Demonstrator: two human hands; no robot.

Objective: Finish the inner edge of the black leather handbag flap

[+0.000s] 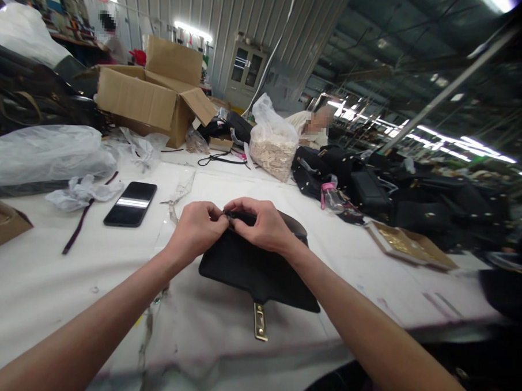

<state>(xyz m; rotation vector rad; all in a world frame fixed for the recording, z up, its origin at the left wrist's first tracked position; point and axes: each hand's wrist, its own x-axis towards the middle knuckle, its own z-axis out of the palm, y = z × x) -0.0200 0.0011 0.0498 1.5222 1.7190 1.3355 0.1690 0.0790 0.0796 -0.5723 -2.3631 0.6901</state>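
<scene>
The bag (258, 270) lies flat on the white surface (44, 290), near its front edge, with a gold clasp (260, 321) pointing toward the person. Bare surface lies open to the left of the bag and in front of it; to the right it runs clear up to a flat box (410, 245). A phone (131, 203) lies well apart to the left, beside a dark strap (80, 225) and crumpled plastic (82, 192). Farther back stand a carton (153, 98), a sack of pale pieces (274, 147) and a heap of dark bags (416, 196).

The left hand (196, 230) and right hand (264, 224) meet at the bag's far edge. Both sets of fingers are curled narrow, pinching a small dark part there, thumbs nearly touching; what exactly they pinch is too small to tell.
</scene>
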